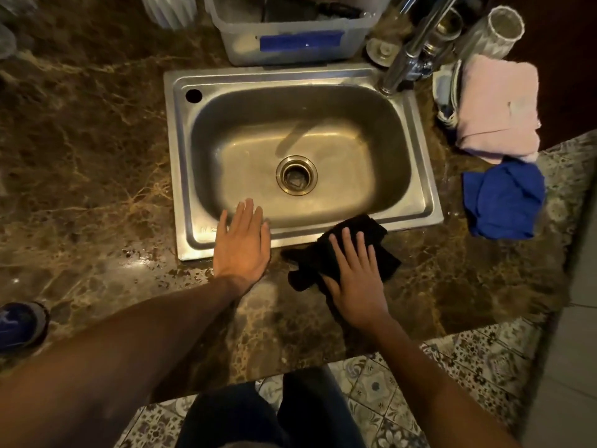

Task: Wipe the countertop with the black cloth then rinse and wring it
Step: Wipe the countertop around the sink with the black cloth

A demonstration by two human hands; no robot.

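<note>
The black cloth lies crumpled on the brown marble countertop, just in front of the steel sink, with one corner over the sink's front rim. My right hand presses flat on the cloth with straight fingers. My left hand rests flat and open on the sink's front left rim and the counter edge, holding nothing. The chrome tap stands at the sink's back right; no water runs.
A blue cloth and a folded pink towel lie right of the sink. A clear plastic tub stands behind it, with glasses near the tap. The counter's front edge is near my body, above patterned floor tiles.
</note>
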